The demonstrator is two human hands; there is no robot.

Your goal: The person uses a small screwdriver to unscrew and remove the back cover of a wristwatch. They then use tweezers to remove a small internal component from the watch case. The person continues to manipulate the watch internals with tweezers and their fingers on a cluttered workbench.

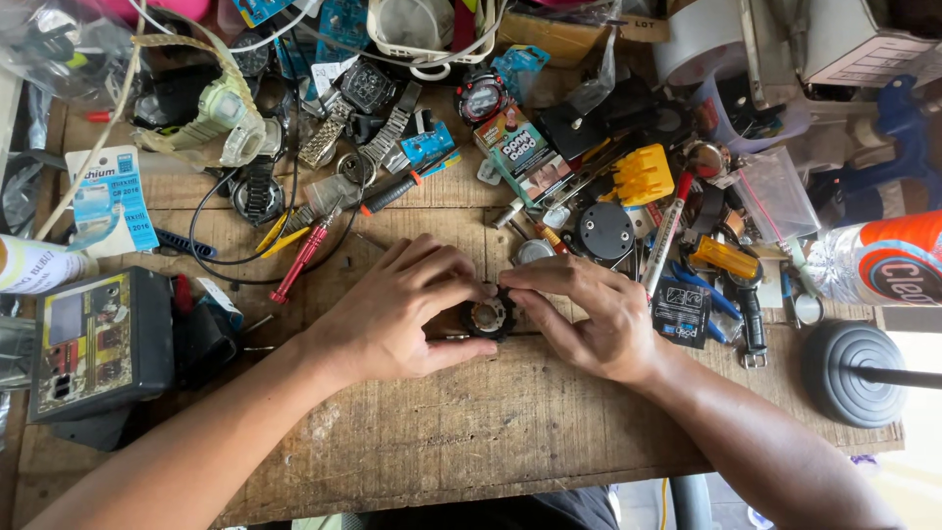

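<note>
A worn, scratched brown wooden plank workbench (471, 432) fills the scene. Bright daylight washes its near right corner, where a round black ribbed lamp base (852, 373) stands.

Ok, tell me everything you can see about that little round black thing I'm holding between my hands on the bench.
The round black watch case lies flat on the worn wooden workbench, near its middle. Its rim looks like dark plastic or rubber, with lugs or knobs around the edge. The centre is open to view and shows pale metallic inner parts, so it seems to lie back up. The left hand pinches its left side, and the right hand presses on it from the right and above. No strap shows.
</note>
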